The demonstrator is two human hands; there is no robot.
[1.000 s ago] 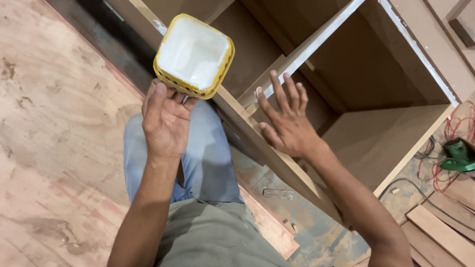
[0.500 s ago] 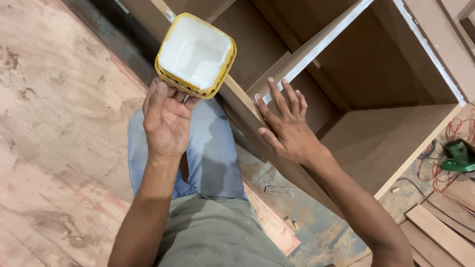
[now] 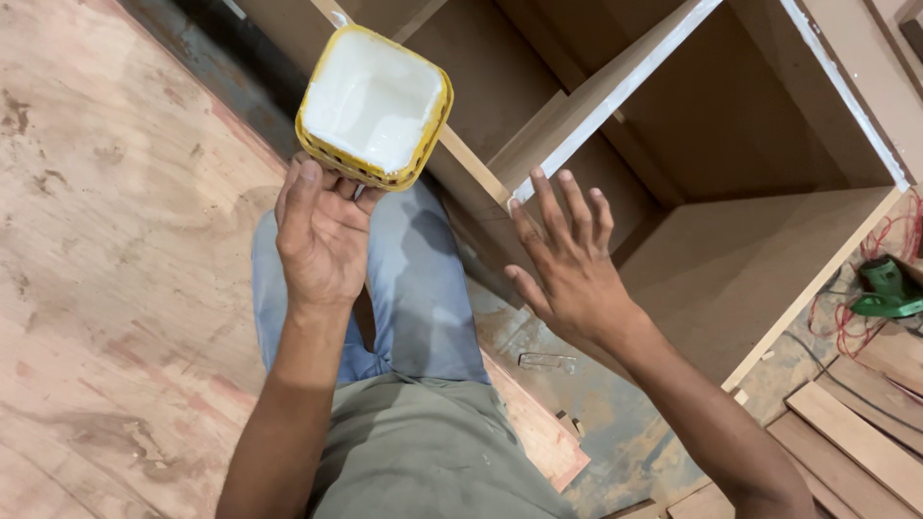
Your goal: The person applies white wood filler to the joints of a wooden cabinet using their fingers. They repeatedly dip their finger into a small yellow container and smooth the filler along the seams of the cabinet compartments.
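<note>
Above the knee, left hand (image 3: 322, 235) pinching yellow glue tub (image 3: 375, 104) from below, right hand (image 3: 567, 264) spread beside cabinet divider edge (image 3: 615, 91); open tub, possibly spilling if tilted.

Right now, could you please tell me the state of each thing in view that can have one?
Yellow tub: open, no lid, full of white paste, held up.
Left hand: gripping the tub from below.
Right hand: empty, fingers spread at the divider's white-coated edge; touching or not, I cannot tell.
Wooden cabinet: open, no doors, compartments bare.
Green power tool: lying on the floor among red cable.
</note>
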